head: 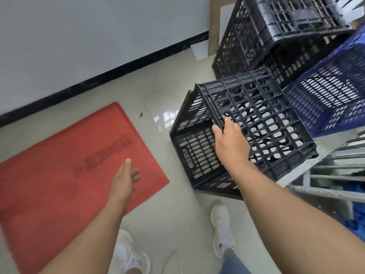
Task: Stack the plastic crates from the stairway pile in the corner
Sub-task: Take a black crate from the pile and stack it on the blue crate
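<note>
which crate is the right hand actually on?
The small black crate tipped over on the floor nearest the person; the right hand grips its edge. The big black crate and blue crate behind sit untouched.

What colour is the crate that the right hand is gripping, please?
Black, seen clearly in the head view: crate, right hand.

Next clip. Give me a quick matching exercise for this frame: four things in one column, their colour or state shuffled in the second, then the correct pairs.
Things:
1. right hand
2. left hand
3. floor mat
4. crate against the railing on the right

States:
A. red, lying flat on the tiles
B. blue, tilted
C. open, holding nothing, above the mat
D. gripping the edge of the tipped black crate

Pairs: 1-D, 2-C, 3-A, 4-B
</note>
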A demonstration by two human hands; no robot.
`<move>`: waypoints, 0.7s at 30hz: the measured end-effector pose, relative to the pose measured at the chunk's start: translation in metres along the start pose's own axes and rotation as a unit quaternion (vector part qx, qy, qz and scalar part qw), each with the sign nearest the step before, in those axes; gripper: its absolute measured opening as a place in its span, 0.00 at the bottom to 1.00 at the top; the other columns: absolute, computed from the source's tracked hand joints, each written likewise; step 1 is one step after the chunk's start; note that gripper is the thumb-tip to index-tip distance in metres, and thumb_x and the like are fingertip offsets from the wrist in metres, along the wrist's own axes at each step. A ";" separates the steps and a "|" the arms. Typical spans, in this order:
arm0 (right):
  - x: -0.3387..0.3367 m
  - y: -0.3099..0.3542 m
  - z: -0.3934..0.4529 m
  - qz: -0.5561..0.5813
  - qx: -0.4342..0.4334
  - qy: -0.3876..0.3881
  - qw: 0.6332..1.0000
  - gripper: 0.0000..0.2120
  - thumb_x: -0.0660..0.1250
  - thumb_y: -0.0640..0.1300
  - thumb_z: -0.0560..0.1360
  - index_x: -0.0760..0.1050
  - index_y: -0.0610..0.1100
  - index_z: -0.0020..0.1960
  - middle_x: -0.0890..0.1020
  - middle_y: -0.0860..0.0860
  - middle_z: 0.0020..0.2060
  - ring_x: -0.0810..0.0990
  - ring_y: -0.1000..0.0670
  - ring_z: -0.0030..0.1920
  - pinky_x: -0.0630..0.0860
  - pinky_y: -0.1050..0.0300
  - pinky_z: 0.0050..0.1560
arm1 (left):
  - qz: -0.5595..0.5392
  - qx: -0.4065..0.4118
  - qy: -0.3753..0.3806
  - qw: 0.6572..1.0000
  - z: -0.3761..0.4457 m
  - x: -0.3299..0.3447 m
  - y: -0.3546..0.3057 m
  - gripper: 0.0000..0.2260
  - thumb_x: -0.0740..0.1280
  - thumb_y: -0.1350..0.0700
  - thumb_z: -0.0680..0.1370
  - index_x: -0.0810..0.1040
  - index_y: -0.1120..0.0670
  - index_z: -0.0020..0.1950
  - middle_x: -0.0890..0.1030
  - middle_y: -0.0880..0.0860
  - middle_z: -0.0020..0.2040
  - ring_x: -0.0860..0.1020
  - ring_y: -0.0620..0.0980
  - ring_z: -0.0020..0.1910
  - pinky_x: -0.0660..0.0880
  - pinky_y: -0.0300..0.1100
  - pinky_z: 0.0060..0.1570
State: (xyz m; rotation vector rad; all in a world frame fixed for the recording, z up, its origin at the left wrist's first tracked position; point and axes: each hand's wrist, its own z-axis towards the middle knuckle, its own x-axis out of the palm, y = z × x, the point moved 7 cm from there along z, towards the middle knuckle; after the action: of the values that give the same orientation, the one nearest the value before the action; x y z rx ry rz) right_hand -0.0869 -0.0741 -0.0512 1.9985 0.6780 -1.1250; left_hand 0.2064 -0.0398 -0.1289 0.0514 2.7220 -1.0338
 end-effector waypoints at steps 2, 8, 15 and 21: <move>0.016 0.034 -0.004 0.008 -0.013 0.001 1.000 0.24 0.49 0.57 0.81 0.62 0.44 0.72 0.71 0.44 0.67 0.75 0.39 0.61 0.70 0.45 0.57 | -0.010 -0.011 -0.009 1.000 0.012 -0.025 0.011 0.23 0.51 0.46 0.82 0.64 0.55 0.73 0.76 0.58 0.63 0.75 0.53 0.53 0.67 0.46 0.53; 0.048 0.132 -0.014 -0.016 -0.049 -0.013 0.999 0.24 0.50 0.56 0.82 0.66 0.42 0.69 0.74 0.42 0.64 0.74 0.39 0.61 0.69 0.46 0.55 | -0.044 -0.025 -0.037 0.998 0.051 -0.109 0.025 0.21 0.50 0.47 0.82 0.65 0.56 0.72 0.75 0.60 0.65 0.75 0.55 0.56 0.68 0.46 0.52; 0.061 0.219 -0.023 0.068 -0.089 -0.006 0.994 0.19 0.52 0.54 0.81 0.71 0.42 0.43 0.75 0.47 0.38 0.73 0.44 0.42 0.67 0.51 0.43 | -0.056 -0.038 -0.094 0.993 0.083 -0.218 0.029 0.21 0.51 0.50 0.83 0.62 0.56 0.74 0.69 0.59 0.71 0.69 0.58 0.68 0.65 0.51 0.65; 0.108 0.239 -0.015 0.341 -0.014 0.164 0.926 0.15 0.58 0.54 0.79 0.72 0.46 0.39 0.66 0.53 0.23 0.61 0.55 0.20 0.57 0.65 0.20 | 0.035 -0.108 -0.224 0.968 0.099 -0.325 0.061 0.30 0.62 0.52 0.79 0.53 0.59 0.77 0.60 0.60 0.76 0.60 0.59 0.74 0.57 0.48 0.70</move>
State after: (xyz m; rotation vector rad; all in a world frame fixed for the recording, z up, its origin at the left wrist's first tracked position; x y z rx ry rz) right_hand 0.1467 -0.1941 -0.0592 2.1609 0.1110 -0.3678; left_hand 0.5493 -0.0440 -0.1676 -0.1098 2.3783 -0.6286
